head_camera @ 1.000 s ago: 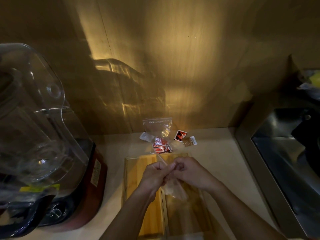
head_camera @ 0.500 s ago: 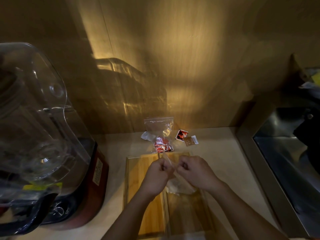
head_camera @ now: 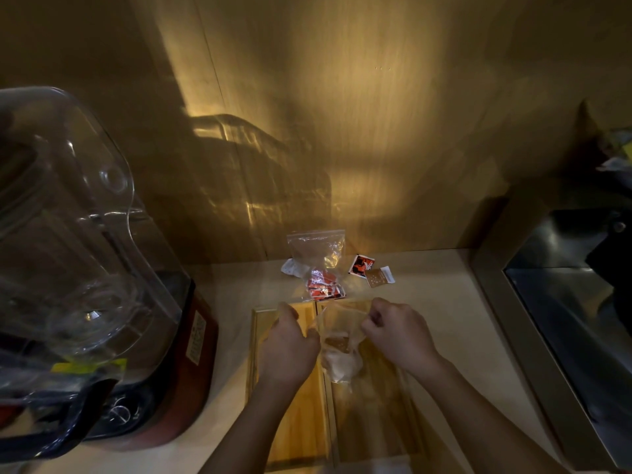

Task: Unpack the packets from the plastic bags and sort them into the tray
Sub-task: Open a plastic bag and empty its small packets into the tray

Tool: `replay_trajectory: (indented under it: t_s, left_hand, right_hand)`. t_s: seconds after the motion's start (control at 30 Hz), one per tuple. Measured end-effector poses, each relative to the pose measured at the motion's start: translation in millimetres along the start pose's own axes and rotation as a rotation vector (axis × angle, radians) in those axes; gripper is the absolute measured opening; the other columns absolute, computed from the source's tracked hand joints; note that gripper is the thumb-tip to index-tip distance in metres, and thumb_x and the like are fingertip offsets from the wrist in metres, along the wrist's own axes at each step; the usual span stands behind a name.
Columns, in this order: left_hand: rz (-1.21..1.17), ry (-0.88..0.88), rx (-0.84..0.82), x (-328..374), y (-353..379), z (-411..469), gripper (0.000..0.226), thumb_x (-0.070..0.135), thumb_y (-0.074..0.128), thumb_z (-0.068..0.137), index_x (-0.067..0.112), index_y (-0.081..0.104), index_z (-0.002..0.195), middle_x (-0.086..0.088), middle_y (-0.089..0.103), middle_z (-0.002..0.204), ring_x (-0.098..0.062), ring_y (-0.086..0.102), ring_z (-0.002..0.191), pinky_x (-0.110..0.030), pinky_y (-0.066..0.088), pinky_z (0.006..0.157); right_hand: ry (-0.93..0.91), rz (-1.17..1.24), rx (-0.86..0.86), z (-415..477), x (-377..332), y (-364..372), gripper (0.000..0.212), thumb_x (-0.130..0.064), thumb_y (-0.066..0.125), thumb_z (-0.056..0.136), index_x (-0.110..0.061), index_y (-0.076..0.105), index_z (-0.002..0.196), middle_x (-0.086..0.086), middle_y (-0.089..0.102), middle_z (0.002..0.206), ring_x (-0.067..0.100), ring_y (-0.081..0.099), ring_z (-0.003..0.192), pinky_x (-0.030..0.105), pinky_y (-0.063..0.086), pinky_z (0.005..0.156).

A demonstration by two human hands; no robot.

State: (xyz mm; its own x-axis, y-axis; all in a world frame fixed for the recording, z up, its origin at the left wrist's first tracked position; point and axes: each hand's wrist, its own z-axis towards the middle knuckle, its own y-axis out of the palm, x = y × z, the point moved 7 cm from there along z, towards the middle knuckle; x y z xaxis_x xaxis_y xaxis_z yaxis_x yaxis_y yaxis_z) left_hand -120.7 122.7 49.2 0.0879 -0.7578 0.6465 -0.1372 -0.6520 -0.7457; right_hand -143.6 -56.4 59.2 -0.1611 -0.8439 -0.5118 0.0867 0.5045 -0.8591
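My left hand [head_camera: 289, 347] and my right hand [head_camera: 398, 331] each pinch one side of a clear plastic bag [head_camera: 338, 336] and hold its mouth pulled wide above the wooden tray [head_camera: 294, 429]. Brown packets [head_camera: 337, 344] sit bunched in the bag's lower part. The tray has two long compartments; the bag hangs over the divider and the right one. Behind the tray a second clear bag [head_camera: 316, 258] with red packets [head_camera: 323, 289] leans against the wall. A loose red packet [head_camera: 360, 265] and a loose brown packet [head_camera: 379, 277] lie on the counter to its right.
A big blender with a clear jug [head_camera: 65, 241] and red base [head_camera: 201, 340] fills the left side, close to the tray. A steel sink [head_camera: 564, 323] takes up the right. The wooden wall [head_camera: 342, 131] rises just behind the bags.
My hands, pressed together on the bag's top a second ago, have moved apart and pulled the bag open. The bag now hangs spread between them.
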Motion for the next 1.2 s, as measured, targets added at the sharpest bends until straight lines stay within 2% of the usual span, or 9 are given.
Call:
replay_trajectory:
  t_s: [0.13, 0.23, 0.47, 0.6, 0.77, 0.83, 0.93, 1.07, 1.2]
  left_hand:
    - [-0.336, -0.177, -0.269, -11, 19, -5, 0.013, 0.019, 0.057, 0.088, 0.010, 0.049, 0.088, -0.005, 0.059, 0.059, -0.013, 0.052, 0.041, -0.024, 0.040, 0.039]
    - [-0.454, -0.184, -0.203, -12, 12, -4, 0.008, 0.010, 0.057, 0.087, 0.008, 0.050, 0.085, -0.005, 0.056, 0.055, -0.011, 0.047, 0.037, -0.022, 0.035, 0.036]
    - [-0.194, -0.017, 0.028, -6, -12, 10, 0.008, 0.018, 0.059, 0.085, 0.016, 0.051, 0.085, -0.004, 0.063, 0.062, -0.019, 0.059, 0.050, -0.034, 0.050, 0.049]
    - [-0.309, -0.012, 0.076, 6, -17, -1, 0.032, 0.038, 0.061, 0.083, 0.020, 0.044, 0.103, -0.002, 0.063, 0.070, -0.018, 0.063, 0.062, -0.039, 0.055, 0.059]
    - [-0.071, 0.224, -0.069, 43, -2, -38, 0.035, 0.056, 0.056, 0.079, 0.040, 0.038, 0.104, 0.006, 0.059, 0.061, -0.012, 0.061, 0.063, -0.029, 0.044, 0.053]
    - [0.076, 0.286, -0.144, 46, 14, -46, 0.028, 0.053, 0.052, 0.082, 0.037, 0.046, 0.104, 0.007, 0.062, 0.074, -0.015, 0.062, 0.075, -0.030, 0.043, 0.059]
    - [0.213, 0.329, -0.091, 41, 21, -43, 0.020, 0.037, 0.047, 0.090, 0.024, 0.058, 0.101, -0.001, 0.063, 0.098, -0.020, 0.061, 0.089, -0.031, 0.046, 0.070]
    - [0.169, 0.456, -0.045, 36, 9, -36, 0.018, 0.029, 0.048, 0.091, 0.021, 0.062, 0.098, 0.000, 0.060, 0.098, -0.016, 0.058, 0.088, -0.033, 0.049, 0.071]
    - [0.016, 0.609, -0.136, 42, -3, -34, 0.010, 0.022, 0.054, 0.089, 0.019, 0.063, 0.091, 0.007, 0.058, 0.091, -0.008, 0.055, 0.087, -0.030, 0.049, 0.076]
  right_hand:
    - [0.045, 0.157, -0.060, 3, 5, 3, 0.015, -0.023, 0.055, 0.078, -0.017, 0.053, 0.065, 0.002, 0.056, 0.062, 0.024, 0.057, 0.067, 0.032, 0.041, 0.059]
    - [0.037, 0.128, -0.145, 5, 7, 7, 0.021, -0.023, 0.056, 0.078, -0.020, 0.049, 0.059, -0.004, 0.051, 0.058, 0.021, 0.055, 0.066, 0.031, 0.041, 0.060]
    - [0.030, 0.041, -0.102, 5, 14, -7, 0.034, -0.022, 0.058, 0.078, -0.023, 0.038, 0.051, -0.006, 0.045, 0.052, 0.023, 0.051, 0.061, 0.031, 0.036, 0.057]
    - [0.098, 0.272, -0.075, 5, 11, -7, 0.033, -0.016, 0.060, 0.075, -0.017, 0.043, 0.047, 0.000, 0.046, 0.051, 0.018, 0.047, 0.055, 0.030, 0.036, 0.055]
    - [0.269, 0.537, -0.020, 2, 16, -2, 0.029, -0.015, 0.055, 0.074, -0.008, 0.053, 0.046, 0.009, 0.044, 0.045, 0.018, 0.041, 0.046, 0.031, 0.034, 0.053]
    - [0.304, 0.579, -0.048, 0, 16, 0, 0.028, -0.015, 0.055, 0.074, -0.006, 0.057, 0.048, 0.000, 0.044, 0.035, 0.012, 0.039, 0.037, 0.029, 0.033, 0.049]
    - [0.314, 0.553, -0.110, -2, 13, -1, 0.030, -0.014, 0.055, 0.075, -0.008, 0.056, 0.046, -0.004, 0.042, 0.024, 0.005, 0.035, 0.025, 0.021, 0.028, 0.041]
    - [0.298, 0.551, -0.242, -11, 12, -8, 0.034, -0.012, 0.055, 0.076, -0.011, 0.055, 0.043, -0.003, 0.040, 0.024, 0.006, 0.032, 0.022, 0.016, 0.024, 0.030]
    - [0.308, 0.633, -0.311, -20, 10, -18, 0.033, -0.012, 0.055, 0.074, -0.011, 0.056, 0.040, 0.003, 0.043, 0.032, 0.018, 0.028, 0.029, 0.021, 0.019, 0.037]
